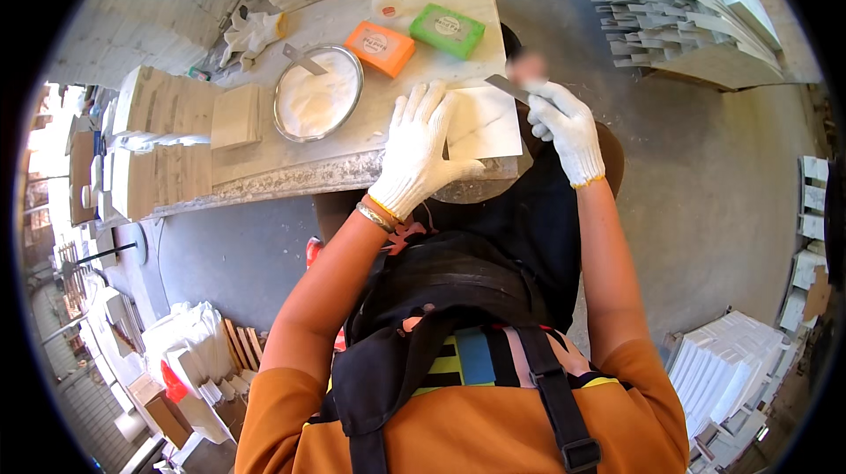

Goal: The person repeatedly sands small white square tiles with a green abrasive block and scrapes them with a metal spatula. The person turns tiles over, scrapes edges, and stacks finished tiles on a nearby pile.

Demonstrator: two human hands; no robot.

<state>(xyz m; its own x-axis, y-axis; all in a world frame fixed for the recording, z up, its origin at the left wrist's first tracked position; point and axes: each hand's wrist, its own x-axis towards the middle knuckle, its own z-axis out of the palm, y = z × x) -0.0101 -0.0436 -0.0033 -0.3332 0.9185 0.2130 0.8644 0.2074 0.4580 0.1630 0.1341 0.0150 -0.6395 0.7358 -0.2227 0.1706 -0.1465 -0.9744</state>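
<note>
white tile [490,120] lies by the right edge of the stone table [374,99] in the head view, under the flat, spread-fingered left hand [414,150]. right hand [566,129] curls round a metal scraper [508,87]; stacked slabs [648,11] flank the grey floor [696,166].

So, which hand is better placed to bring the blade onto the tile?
Probably the right hand: it grips the flat blade near the white tile, while the left hand is spread at the tile's left side with no tool.

Tile [490,125]: white, faintly veined, flat, one o'clock in view. Blade [508,88]: grey, at tile's one o'clock, tip toward ten.
</note>
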